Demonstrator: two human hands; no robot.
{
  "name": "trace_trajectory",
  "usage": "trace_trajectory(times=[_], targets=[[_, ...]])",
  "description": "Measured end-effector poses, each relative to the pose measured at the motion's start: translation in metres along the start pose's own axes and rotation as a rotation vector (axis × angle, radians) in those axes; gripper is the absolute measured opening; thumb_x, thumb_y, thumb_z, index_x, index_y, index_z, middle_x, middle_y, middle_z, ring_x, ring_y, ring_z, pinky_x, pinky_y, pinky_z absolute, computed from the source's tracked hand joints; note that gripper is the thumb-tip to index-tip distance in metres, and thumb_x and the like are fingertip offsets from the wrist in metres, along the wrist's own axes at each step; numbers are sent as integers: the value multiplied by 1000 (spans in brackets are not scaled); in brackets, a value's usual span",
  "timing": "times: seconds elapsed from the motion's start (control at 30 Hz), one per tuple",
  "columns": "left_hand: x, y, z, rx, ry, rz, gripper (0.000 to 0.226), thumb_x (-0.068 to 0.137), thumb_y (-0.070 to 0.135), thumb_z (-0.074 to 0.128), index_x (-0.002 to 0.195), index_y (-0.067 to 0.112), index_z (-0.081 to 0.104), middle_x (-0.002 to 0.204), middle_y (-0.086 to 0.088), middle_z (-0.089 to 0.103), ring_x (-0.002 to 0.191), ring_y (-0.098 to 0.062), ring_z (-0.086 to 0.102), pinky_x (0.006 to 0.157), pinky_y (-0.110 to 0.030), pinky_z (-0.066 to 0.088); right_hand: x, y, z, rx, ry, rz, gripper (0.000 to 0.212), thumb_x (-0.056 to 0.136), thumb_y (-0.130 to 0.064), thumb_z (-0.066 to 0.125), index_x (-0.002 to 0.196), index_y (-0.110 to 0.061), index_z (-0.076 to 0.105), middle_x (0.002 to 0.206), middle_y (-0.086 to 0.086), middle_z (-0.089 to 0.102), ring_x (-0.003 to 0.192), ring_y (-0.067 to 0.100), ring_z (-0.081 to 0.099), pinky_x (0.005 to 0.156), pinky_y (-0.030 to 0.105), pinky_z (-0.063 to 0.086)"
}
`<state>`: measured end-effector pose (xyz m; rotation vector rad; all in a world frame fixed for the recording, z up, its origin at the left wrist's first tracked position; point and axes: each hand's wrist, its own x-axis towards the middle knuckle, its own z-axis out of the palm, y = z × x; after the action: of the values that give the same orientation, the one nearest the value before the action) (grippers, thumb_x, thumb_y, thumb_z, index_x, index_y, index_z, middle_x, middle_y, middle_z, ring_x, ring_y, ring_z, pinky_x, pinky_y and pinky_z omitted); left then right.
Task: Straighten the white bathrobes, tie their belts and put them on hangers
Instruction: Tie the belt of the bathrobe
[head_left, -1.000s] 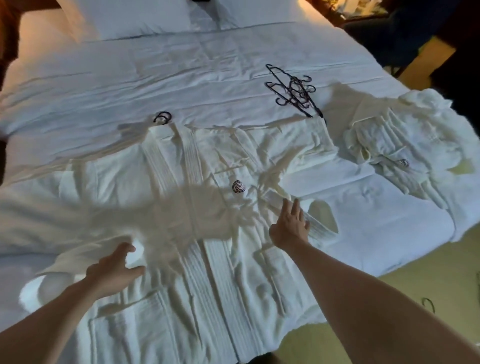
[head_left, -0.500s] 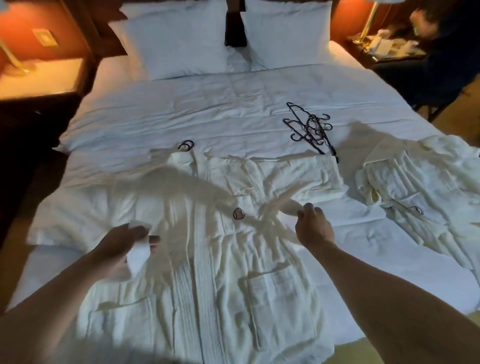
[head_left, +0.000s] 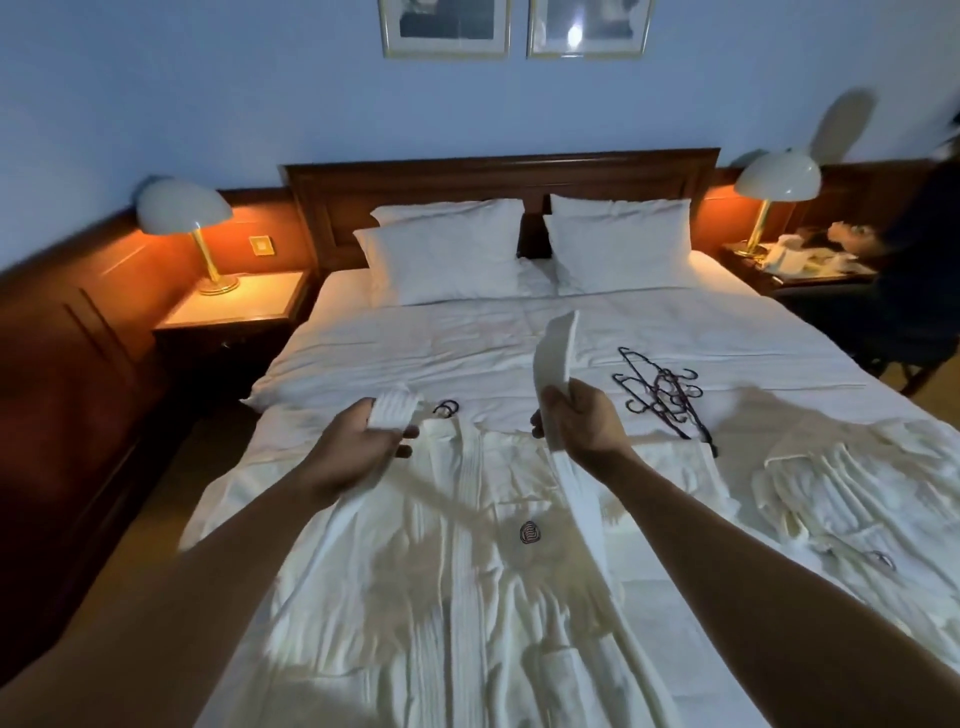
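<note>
Two white bathrobes lie on the bed. Each has a small round badge, too tiny to read. The left hand and right hand each grip a belt end. A pile of dark hangers lies nearby.

Both bare forearms reach forward from the near edge, raised side by side and a little apart. The left hand is turned palm inward, its fingers and thumb curled round one end of the belt. The right hand is lifted slightly higher, back toward the camera, fingers closed round the belt, whose free end stands up above the fist.
</note>
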<state>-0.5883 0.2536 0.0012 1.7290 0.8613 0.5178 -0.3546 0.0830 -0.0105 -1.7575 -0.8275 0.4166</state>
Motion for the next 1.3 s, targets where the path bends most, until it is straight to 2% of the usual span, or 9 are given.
trace_trajectory(times=[0.13,0.27,0.43,0.7,0.8,0.9,1.03,1.17,1.3], targets=[[-6,1,4,18,63,35,17,103,17,50,119,16,57,103,3,75,85,-15,76,84,-42,59,-15,-1,29,57,-24,38,24,104,-22,52,83,-13,59,68,8,65,58,20,65,53,29,48],[-14,1,10,41,73,141,33,103,12,48,131,27,53,115,5,69,95,-8,72,66,-16,54,-24,-3,40,52,2,46,23,104,-23,53,91,-5,60,64,3,58,56,15,57,54,26,47],[-19,8,17,91,73,291,32,103,16,49,132,30,55,107,13,70,92,-5,70,64,-9,48,-31,-11,29,-9,-65,124,19,105,-23,46,94,-11,55,73,6,56,60,18,53,50,21,42],[-24,2,48,257,-73,366,30,103,14,51,124,27,68,111,4,66,75,-9,65,67,-18,53,-54,-11,52,8,-393,263,22,87,-40,55,105,-30,62,93,3,65,72,16,55,66,28,45],[-28,-5,56,255,-38,291,37,96,10,57,126,32,64,113,9,69,69,-10,66,71,-25,55,-59,-6,60,254,-474,324,44,69,-20,52,110,-12,68,98,7,60,76,17,47,64,25,39],[-30,-8,62,168,39,194,30,87,14,66,108,31,52,87,-2,68,64,-19,68,65,-42,57,-62,2,66,415,-630,287,36,90,-35,53,115,-14,70,103,7,55,88,20,43,75,32,33],[-32,-16,69,194,-25,164,32,80,34,77,92,30,48,84,2,70,66,-11,68,57,-29,52,-58,11,88,477,-384,392,62,96,-68,46,92,-14,77,90,17,57,76,28,43,62,36,28],[-37,-41,68,147,-114,158,30,86,40,74,99,28,49,96,4,67,85,-10,64,65,-20,46,-49,10,105,529,13,530,42,89,-40,69,77,0,64,65,18,58,52,28,49,53,36,33],[-40,-61,56,231,-227,-15,28,92,43,65,104,20,55,100,0,68,94,-18,65,81,-35,51,-47,14,108,714,79,501,27,96,-27,68,84,-3,67,68,7,68,67,25,65,66,36,50]])
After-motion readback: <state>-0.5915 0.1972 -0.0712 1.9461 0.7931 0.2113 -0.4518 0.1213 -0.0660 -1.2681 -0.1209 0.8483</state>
